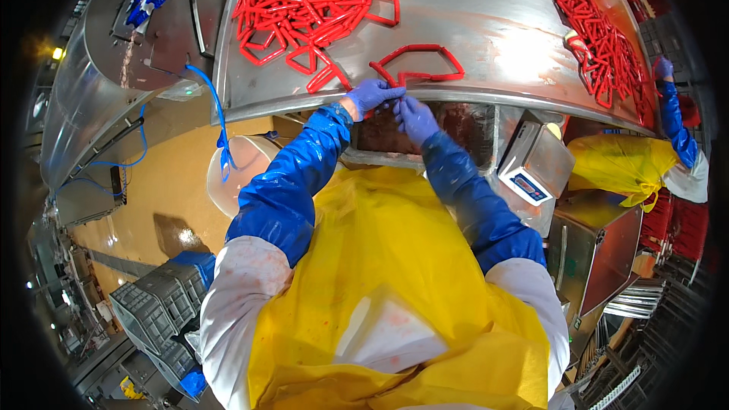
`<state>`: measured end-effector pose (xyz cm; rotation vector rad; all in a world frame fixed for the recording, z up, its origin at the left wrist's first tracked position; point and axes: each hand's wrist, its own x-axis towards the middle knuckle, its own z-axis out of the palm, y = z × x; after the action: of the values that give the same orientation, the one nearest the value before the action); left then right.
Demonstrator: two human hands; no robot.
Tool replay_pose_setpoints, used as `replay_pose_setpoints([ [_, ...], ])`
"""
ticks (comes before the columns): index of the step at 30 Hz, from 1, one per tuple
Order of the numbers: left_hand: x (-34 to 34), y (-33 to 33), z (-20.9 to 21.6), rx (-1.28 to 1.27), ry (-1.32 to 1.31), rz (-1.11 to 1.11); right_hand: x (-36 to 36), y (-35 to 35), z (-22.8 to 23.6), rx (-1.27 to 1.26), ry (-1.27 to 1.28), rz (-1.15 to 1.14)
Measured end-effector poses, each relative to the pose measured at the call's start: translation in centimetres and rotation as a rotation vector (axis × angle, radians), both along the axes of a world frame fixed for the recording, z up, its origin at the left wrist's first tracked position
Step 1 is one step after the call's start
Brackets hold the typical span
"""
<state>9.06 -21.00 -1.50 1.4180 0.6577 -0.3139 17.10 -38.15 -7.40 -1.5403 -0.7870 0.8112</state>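
Both my hands, in purple gloves, meet at the near edge of the steel table (486,23). My left hand (370,97) pinches the end of a string of red sausages (430,76), which lies in an open loop on the table. Close beside it, my right hand (416,119) has its fingers drawn together at the same end. What its fingertips grip is too small to tell. A big tangled pile of linked red sausages (311,4) lies on the table beyond my left hand.
Below the table edge is a grey crate (486,133) with dark red contents. A steel scale (538,156) stands to its right. A white bin (237,171) is at left. Far right, a co-worker in a yellow apron (619,163) stands by another sausage pile (600,38).
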Motion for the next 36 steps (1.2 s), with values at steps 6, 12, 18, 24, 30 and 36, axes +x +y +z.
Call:
replay_pose_setpoints([
  [6,-0.5,1.9,4.9,0.115,-0.301,0.389,-1.1,-3.6,-19.3,-0.387,-0.742,-0.161],
  [12,-1.6,6.0,7.0,0.270,-0.316,0.441,1.9,-2.3,-14.0,-1.143,-0.558,0.455],
  [18,-0.8,0.2,2.7,0.125,-0.091,0.382,-0.9,5.3,4.4,-0.066,-0.280,-0.095],
  [24,-3.5,3.6,2.0,0.245,-0.129,0.133,-2.0,4.6,8.5,-0.186,-0.922,0.288],
  [30,-6.2,3.4,-0.1,-0.082,-0.111,0.189,-2.2,6.0,5.7,-0.248,-0.450,0.067],
  [36,-7.5,2.7,-2.8,0.147,-0.276,0.372,-2.7,6.4,5.7,-0.159,-0.232,-0.077],
])
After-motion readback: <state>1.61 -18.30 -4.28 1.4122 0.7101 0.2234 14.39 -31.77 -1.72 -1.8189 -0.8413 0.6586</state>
